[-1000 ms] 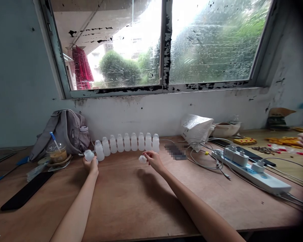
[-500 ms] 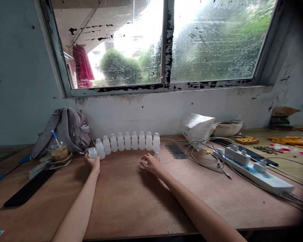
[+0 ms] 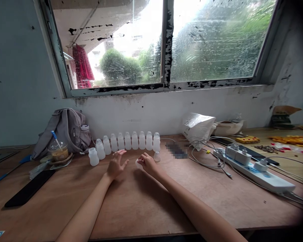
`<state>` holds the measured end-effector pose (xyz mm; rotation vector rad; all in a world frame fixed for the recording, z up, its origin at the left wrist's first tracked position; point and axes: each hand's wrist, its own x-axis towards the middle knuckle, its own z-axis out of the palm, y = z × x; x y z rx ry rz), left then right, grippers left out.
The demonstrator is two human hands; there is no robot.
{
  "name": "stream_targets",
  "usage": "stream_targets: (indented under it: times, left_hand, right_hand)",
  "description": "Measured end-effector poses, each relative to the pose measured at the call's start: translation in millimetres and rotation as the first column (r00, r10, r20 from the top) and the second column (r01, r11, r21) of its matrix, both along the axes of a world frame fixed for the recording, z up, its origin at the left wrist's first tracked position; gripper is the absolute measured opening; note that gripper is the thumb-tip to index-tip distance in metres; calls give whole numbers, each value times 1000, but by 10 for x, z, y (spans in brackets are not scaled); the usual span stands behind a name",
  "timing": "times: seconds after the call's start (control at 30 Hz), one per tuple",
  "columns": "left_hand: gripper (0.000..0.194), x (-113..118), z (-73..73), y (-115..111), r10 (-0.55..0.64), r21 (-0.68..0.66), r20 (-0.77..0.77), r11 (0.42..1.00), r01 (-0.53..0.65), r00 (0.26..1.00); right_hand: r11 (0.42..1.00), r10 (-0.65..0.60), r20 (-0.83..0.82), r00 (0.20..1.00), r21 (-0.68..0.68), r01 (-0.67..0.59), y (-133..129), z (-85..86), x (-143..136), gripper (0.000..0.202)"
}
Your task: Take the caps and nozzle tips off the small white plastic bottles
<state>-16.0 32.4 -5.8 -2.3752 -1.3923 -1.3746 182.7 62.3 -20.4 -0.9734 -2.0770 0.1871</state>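
A row of several frosted white bottles (image 3: 127, 141) with domed tops stands along the back of the table. At its left end is an uncapped bottle (image 3: 93, 157) with a bare neck. My left hand (image 3: 116, 165) is off the bottles, fingers spread, with nothing in it, over the table in front of the row. My right hand (image 3: 146, 163) has its fingers closed on a small translucent white piece (image 3: 138, 164), mostly covered by the fingers. Just behind that hand, a small clear domed piece (image 3: 157, 156) stands in front of the row's right end.
To the left are a grey backpack (image 3: 65, 131), an iced drink cup (image 3: 58, 154) and a black flat case (image 3: 30, 188). On the right lie tangled cables (image 3: 207, 164), a white power strip (image 3: 265, 178) and a white bag (image 3: 198, 129). Part of another person's hand shows at the right edge.
My left hand has let go of the uncapped bottle and moved right, its fingers opening. My right hand has shifted slightly left with the small white piece.
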Motion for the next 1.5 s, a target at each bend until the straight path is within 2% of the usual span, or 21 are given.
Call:
stream_targets:
  times: [0.07, 0.13, 0.27, 0.43, 0.57, 0.83, 1.03, 1.3, 1.5]
  left_hand:
    - [49, 146, -44, -15, -99, -89, -5, 991, 98, 995]
    - [55, 243, -92, -9, -146, -142, 64, 978, 154, 987]
    - [48, 294, -131, 6, -184, -196, 128, 958, 207, 974]
    - [42, 275, -59, -43, -241, -261, 147, 926, 273, 959]
    - [37, 279, -32, -71, -231, -293, 137, 920, 262, 963]
    - [36, 250, -92, -8, -227, -246, 63, 940, 236, 972]
    - [37, 213, -127, 43, -191, -197, -9, 963, 186, 981]
    - [37, 133, -128, 69, -77, -202, -151, 978, 45, 986]
    - [34, 50, -184, 140, 162, -232, -210, 950, -210, 964]
  right_hand:
    - [999, 39, -15, 999, 19, -38, -45, 28, -25, 9]
    - [998, 62, -17, 998, 34, -61, -76, 46, -43, 11]
    - [997, 68, 2, 998, 46, -68, -100, 56, -61, 13]
    - [995, 91, 19, 996, 36, -92, -119, 47, -98, 12]
    - [994, 100, 25, 995, 31, -101, -132, 33, -119, 13]
    - [994, 105, 71, 992, 26, -107, -107, -14, -123, 15]
    - [992, 119, 127, 985, 23, -123, -89, -53, -131, 24]
    - [987, 151, 111, 982, 40, -156, -93, -54, -104, 36]
    - [1000, 13, 78, 997, 1, -13, 11, -151, -65, 43]
